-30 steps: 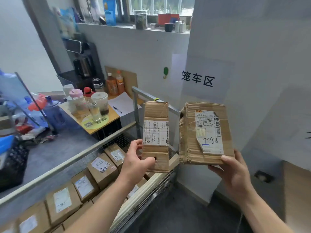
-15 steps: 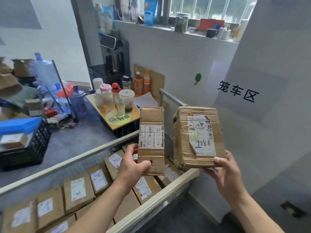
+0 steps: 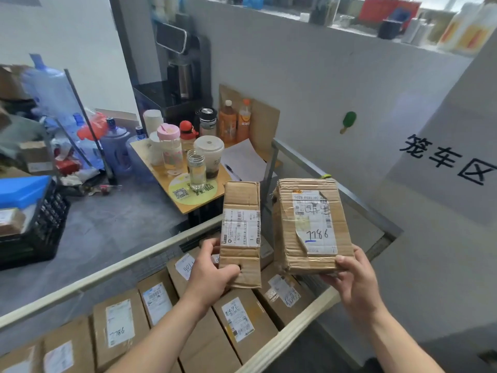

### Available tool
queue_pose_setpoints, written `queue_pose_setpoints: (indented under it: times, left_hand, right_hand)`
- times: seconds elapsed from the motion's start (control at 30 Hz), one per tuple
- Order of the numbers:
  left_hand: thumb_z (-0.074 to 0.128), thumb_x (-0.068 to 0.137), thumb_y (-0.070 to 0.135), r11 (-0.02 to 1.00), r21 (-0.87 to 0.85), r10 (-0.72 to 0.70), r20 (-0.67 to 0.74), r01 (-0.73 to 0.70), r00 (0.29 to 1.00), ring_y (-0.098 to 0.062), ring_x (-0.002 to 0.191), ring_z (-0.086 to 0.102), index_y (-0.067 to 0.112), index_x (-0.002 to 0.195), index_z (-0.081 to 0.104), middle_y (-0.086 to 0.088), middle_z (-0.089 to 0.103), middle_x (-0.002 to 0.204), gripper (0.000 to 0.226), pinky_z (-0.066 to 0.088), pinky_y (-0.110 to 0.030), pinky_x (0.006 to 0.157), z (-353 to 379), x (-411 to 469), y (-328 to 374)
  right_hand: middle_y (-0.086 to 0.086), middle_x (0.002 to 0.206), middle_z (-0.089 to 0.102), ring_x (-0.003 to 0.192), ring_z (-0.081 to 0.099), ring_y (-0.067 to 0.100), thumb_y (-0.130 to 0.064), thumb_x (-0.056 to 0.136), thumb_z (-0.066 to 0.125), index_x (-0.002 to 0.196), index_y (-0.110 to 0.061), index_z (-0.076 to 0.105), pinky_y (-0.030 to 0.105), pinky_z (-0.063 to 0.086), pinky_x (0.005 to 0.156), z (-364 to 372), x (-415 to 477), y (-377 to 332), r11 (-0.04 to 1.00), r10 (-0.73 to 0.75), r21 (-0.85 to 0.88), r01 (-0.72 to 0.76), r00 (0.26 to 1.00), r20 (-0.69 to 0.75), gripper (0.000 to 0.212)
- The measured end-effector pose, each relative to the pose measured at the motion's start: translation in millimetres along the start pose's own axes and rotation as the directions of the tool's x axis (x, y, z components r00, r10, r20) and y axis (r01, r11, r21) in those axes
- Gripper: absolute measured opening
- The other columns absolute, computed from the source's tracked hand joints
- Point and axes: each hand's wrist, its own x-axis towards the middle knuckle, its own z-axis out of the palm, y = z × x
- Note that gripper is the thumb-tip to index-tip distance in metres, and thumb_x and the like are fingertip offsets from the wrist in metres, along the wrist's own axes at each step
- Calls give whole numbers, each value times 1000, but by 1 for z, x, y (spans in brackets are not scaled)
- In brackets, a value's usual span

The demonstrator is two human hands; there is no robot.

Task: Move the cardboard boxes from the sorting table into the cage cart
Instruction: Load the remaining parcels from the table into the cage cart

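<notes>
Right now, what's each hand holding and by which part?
Left hand grips the narrow box by its lower end; right hand grips the wider box by its lower right corner.

**Lighting and picture quality: soft daylight, sharp centre, bowed edges**

Illumination is even and moderately bright. Daylight enters along the window ledge [image 3: 349, 30], above and behind the box marked 7786 [image 3: 312, 227]. Items on the ledge up and right of that box are washed out and smeared. Shadows are faint and soft-edged, and the deepest lies directly beneath the box. Its label reads sharply. Clutter far left of the box is softer. The cart rail [image 3: 107, 273] below-left of the box and the walls behind it bow with wide-angle distortion.
</notes>
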Motion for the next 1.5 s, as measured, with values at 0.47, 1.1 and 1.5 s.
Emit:
queue_pose_setpoints:
  times: [0.47,1.1,1.5]
  left_hand:
    - [76,65,24,949,-56,-316,-175,311,932,-14,100,69,34,118,54,7,69,109,58,58,-47,90,54,116,-94]
    - [74,83,8,906,-146,-423,-238,398,874,-5,100,64,33,120,51,13,67,109,50,51,-25,80,124,216,-196]
    - [75,83,8,896,-232,-432,-271,378,860,7,89,65,33,123,53,13,69,109,53,54,-25,84,145,237,-227]
  right_hand:
    - [20,109,72,94,70,33,3,94,54,115,-9,58,46,53,79,-2,173,145,940,308,-153,-306,951,-8,25]
    - [14,110,71,99,68,33,2,89,62,112,-17,60,57,54,88,-1,283,262,896,346,-280,-345,937,-49,30]
    - [10,113,70,110,64,34,-23,62,68,105,-26,65,43,53,76,6,331,296,886,346,-307,-348,936,-62,43]
